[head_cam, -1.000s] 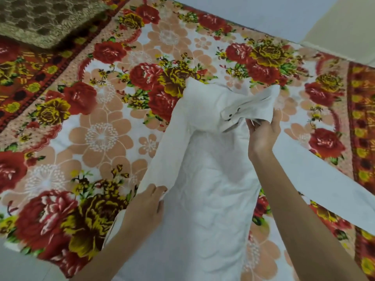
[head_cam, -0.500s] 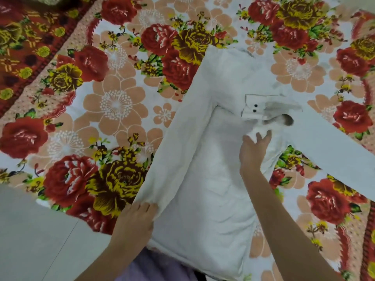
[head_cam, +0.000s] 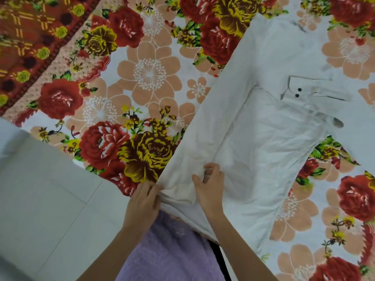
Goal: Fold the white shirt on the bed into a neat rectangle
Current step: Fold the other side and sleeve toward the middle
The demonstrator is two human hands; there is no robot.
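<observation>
Spread diagonally over a bed cover printed with red and yellow roses and peach blossoms (head_cam: 150, 74): a white long-sleeved cloth shirt (head_cam: 263, 149), hem near, shoulders far. Left side of it folded inward over the body as a long strip. One sleeve laid across the chest, with its cuff (head_cam: 294, 91) showing two dark round buttons (head_cam: 298, 92). Other sleeve (head_cam: 357, 142) stretched away to the right, flat on the cover.

At the near left corner of the hem, right at the bed's edge: left hand (head_cam: 142, 201), fingers curled, pinching the cloth. Just to its right, on the inner edge of the folded strip: right hand (head_cam: 210, 187), fingers bent and bunching a small ridge of the same cloth. Both gripping the shirt, close together but apart.

Nearest of all, below the hands: a lavender textured garment (head_cam: 168, 254). Pale grey tiled floor (head_cam: 40, 199) to the near left of the bed.
</observation>
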